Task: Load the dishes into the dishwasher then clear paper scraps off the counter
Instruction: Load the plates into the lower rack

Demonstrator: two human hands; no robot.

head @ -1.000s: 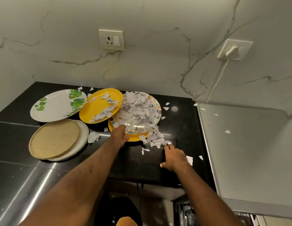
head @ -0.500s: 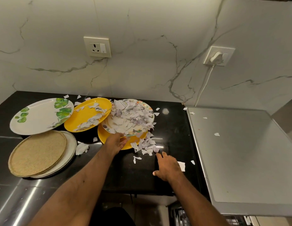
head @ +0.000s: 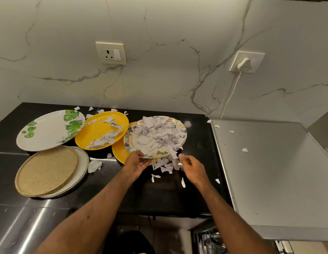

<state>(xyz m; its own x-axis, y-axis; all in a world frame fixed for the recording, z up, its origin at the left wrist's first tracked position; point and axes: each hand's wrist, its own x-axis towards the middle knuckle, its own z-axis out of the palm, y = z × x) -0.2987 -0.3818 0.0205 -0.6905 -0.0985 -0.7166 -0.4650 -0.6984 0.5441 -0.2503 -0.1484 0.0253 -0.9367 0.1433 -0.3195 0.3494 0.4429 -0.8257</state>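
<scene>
My left hand (head: 136, 165) grips the near rim of a patterned plate (head: 183, 129), which is lifted and tilted above the black counter (head: 159, 197). A heap of paper scraps (head: 159, 136) covers that plate, and some spill off its near edge to the counter (head: 165, 166). My right hand (head: 193, 168) hovers just right of the spilling scraps with its fingers curled; motion blur hides whether it holds any. A yellow plate (head: 118, 152) lies under the lifted one. A second yellow plate (head: 98, 132) carries a few scraps.
A leaf-print plate (head: 47, 131) and a woven round mat (head: 46, 171) on a white plate (head: 83, 166) sit at the left. A steel surface (head: 269, 171) with stray scraps adjoins on the right. A dishwasher rack (head: 209, 241) shows below. A plugged cord (head: 231, 94) hangs on the wall.
My left hand has lifted and tilted the patterned plate off the yellow one. My right hand has left the counter and risen to the plate's near edge. More scraps have slid down.
</scene>
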